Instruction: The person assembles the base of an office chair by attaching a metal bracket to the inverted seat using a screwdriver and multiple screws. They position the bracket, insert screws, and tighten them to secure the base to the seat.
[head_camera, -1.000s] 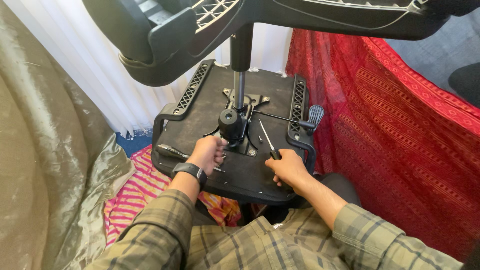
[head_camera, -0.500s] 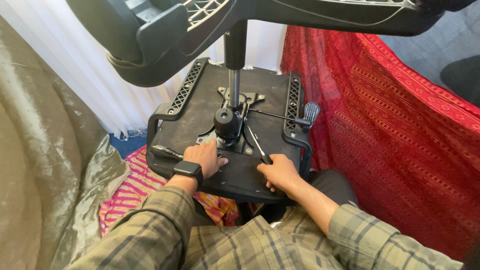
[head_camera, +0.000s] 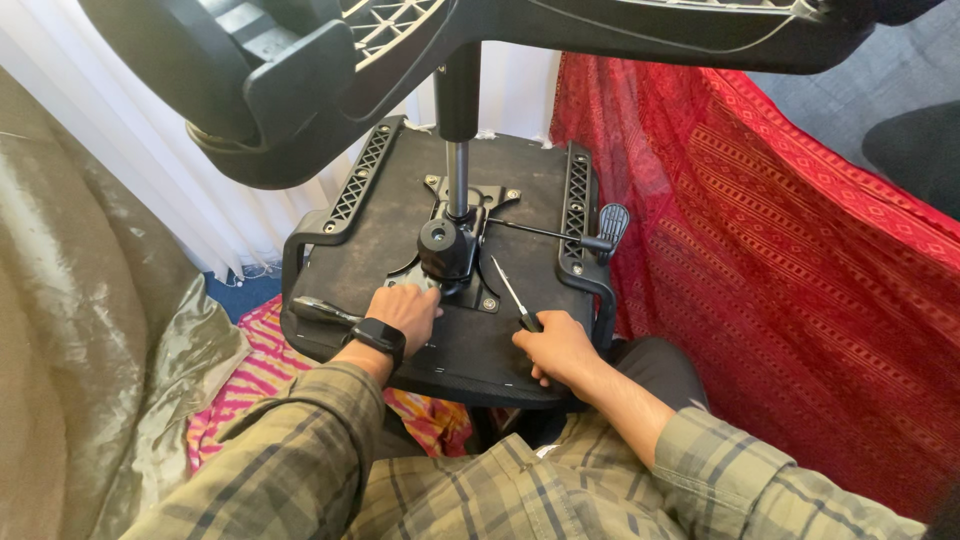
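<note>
since a second ago my left hand (head_camera: 403, 310) has crept closer beside the black metal tilt mechanism (head_camera: 447, 250) on the upturned seat; my right hand (head_camera: 556, 348) fist-grips a slim black-handled screwdriver (head_camera: 512, 298) angled at it, liable to slip off.

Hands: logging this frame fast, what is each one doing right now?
Left hand: fingers curled on the metal mechanism under the chair seat; grip unclear.
Right hand: closed on a screwdriver.
</note>
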